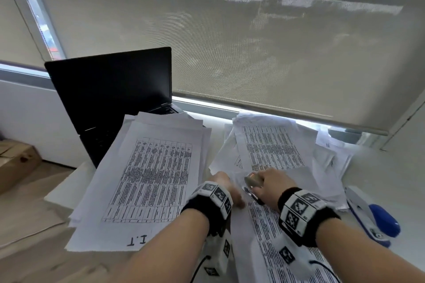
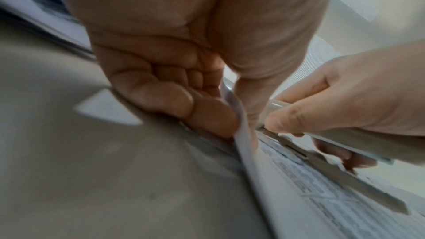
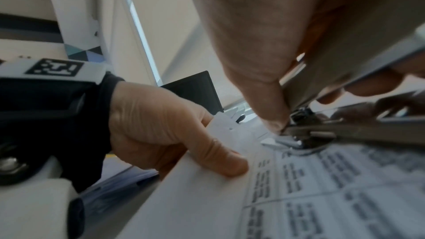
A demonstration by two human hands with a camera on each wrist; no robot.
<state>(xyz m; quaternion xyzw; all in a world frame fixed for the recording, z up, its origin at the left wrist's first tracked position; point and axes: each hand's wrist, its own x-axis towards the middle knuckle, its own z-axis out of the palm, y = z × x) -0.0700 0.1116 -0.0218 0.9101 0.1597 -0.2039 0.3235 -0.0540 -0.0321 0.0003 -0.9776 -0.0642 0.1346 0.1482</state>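
Note:
A printed set of sheets [image 1: 271, 236] lies in front of me on the desk. My left hand [image 1: 230, 190] pinches its upper left edge between thumb and fingers; the thumb [image 3: 230, 163] lies on top of the page. My right hand [image 1: 273, 185] grips a small silver stapler [image 1: 253, 181] with the thumb on top. The stapler's nose [image 3: 299, 134] sits at the top corner of the sheets, close to my left fingers [image 2: 214, 119]. In the left wrist view the stapler's metal base [image 2: 345, 175] lies along the page.
An open black laptop [image 1: 110, 89] stands at the back left, partly under a stack of printed tables [image 1: 156, 179]. More loose sheets [image 1: 276, 145] are piled at the back right. A blue and white stapler [image 1: 377, 223] lies right of my right wrist. A cardboard box [image 1: 16, 161] sits far left.

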